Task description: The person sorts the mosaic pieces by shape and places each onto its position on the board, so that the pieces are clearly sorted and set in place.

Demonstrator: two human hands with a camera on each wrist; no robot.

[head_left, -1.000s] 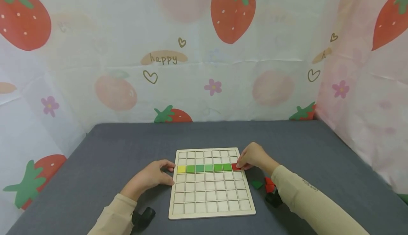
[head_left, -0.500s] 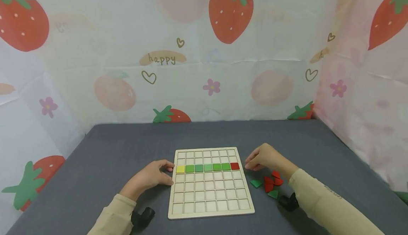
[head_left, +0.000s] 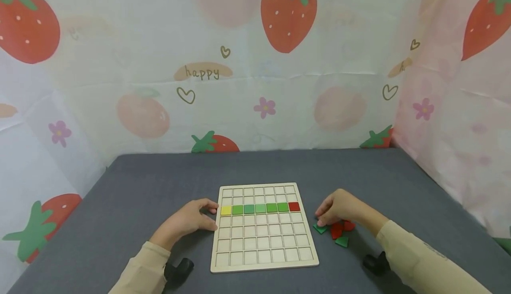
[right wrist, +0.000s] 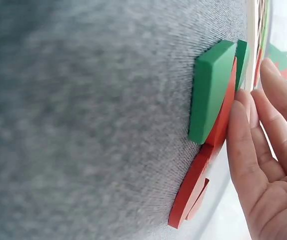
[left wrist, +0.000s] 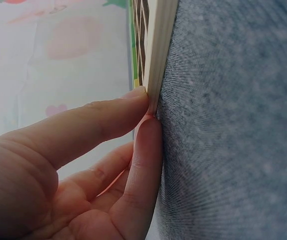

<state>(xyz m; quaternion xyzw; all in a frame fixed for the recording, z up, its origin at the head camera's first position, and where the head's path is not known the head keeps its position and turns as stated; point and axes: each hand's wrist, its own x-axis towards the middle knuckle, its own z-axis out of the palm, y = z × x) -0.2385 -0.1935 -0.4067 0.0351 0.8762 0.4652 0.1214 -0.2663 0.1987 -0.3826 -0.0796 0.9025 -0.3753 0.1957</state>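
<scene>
A square wooden grid board [head_left: 263, 269] lies on the dark cloth, with one row of coloured tiles [head_left: 260, 208] running yellow, greens, then red. At its left edge my left hand [head_left: 190, 217] rests its thumb and fingers; the left wrist view shows the fingertips against the board's side [left wrist: 159, 50]. My right hand [head_left: 337, 207] is right of the board, low over loose pieces, fingertips right at a green piece [head_left: 320, 229]. Red pieces [head_left: 336, 230] lie partly under that hand, and another green piece [head_left: 341, 241] sits nearer me. The right wrist view shows nothing between thumb and fingers.
Dark grey cloth [head_left: 159, 174] covers the table. Behind it hangs a pale curtain [head_left: 239, 32] printed with strawberries. Black wrist-worn devices sit under the left wrist [head_left: 179, 271] and the right wrist [head_left: 376, 263].
My right hand has let go of the red tile at the row's right end, drawn away rightward, then come down toward me over the loose pieces. The left hand has stayed at the board's edge.
</scene>
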